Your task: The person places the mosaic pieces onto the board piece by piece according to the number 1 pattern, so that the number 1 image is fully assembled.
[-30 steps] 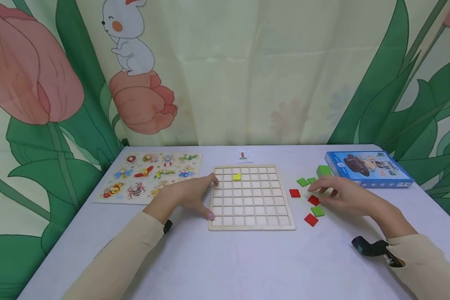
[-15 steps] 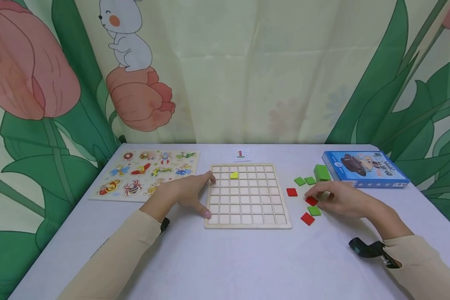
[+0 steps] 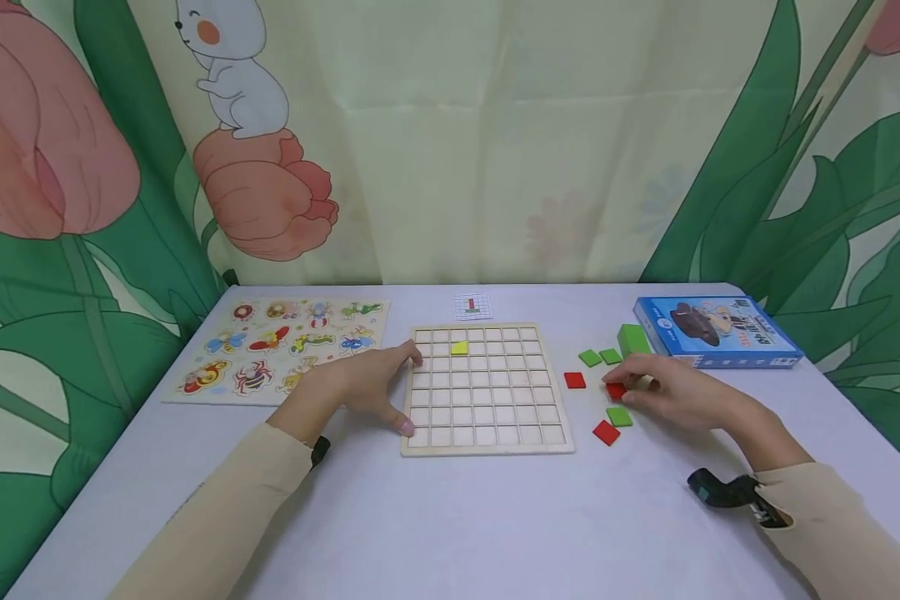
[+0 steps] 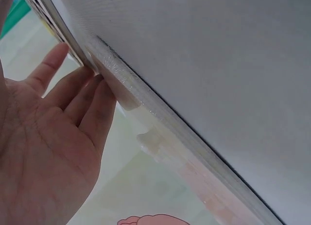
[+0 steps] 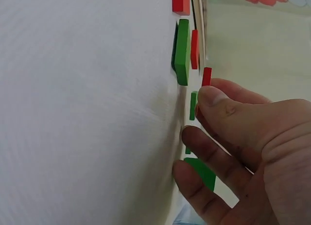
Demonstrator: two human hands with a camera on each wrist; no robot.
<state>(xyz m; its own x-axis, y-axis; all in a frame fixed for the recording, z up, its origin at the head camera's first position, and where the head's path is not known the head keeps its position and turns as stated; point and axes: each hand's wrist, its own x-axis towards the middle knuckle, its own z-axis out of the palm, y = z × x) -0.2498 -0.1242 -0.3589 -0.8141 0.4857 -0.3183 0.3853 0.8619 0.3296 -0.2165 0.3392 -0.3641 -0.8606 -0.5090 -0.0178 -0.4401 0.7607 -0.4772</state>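
A wooden grid board (image 3: 487, 451) lies on the table with one yellow tile (image 3: 459, 348) in an upper cell. My left hand (image 3: 367, 385) rests along the board's left edge, thumb and forefinger spread apart; in the left wrist view its fingertips touch the edge. Right of the board, my right hand (image 3: 671, 390) pinches a red square tile (image 5: 207, 77) between thumb and forefinger, its other fingers loosely bent. Around that hand lie a red tile (image 3: 574, 381) nearer the board, another red tile (image 3: 607, 432), a green tile (image 3: 619, 417) and two green tiles (image 3: 590, 357) farther back.
Behind the right hand stand a green block (image 3: 633, 339) and a blue box (image 3: 720, 331). A small pattern card (image 3: 472, 307) lies beyond the board. At the left is an insect picture board (image 3: 270, 337), partly covered by the left arm. A printed curtain (image 3: 450, 167) hangs behind the table.
My right thumb and forefinger have closed on the red tile and lifted it slightly. The left hand stays at the board's edge. The head view has shifted a little.
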